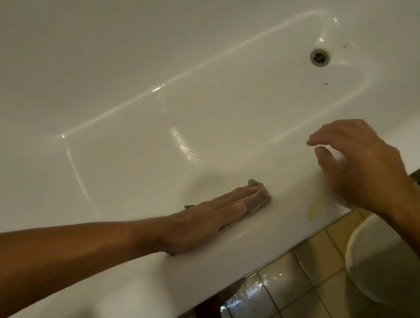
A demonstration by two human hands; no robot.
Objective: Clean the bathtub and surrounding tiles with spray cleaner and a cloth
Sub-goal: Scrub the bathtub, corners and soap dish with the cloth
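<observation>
Grey cloth [256,198] lies under the flat left hand [205,220], pressed to wipe the bathtub [135,74] rim, while the right hand [357,162] at 3 o'clock hovers released, grasping nothing.

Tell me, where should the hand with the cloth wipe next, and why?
Probably slide the left hand and its cloth right along the bathtub rim to the yellowish stain. The mark lies just ahead, and the right hand hovers empty above.

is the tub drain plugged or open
Open. The drain in the bathtub shows its bare metal ring and dark crossbars, with no stopper over it. No standing water around it, only a few dark specks nearby.
</observation>
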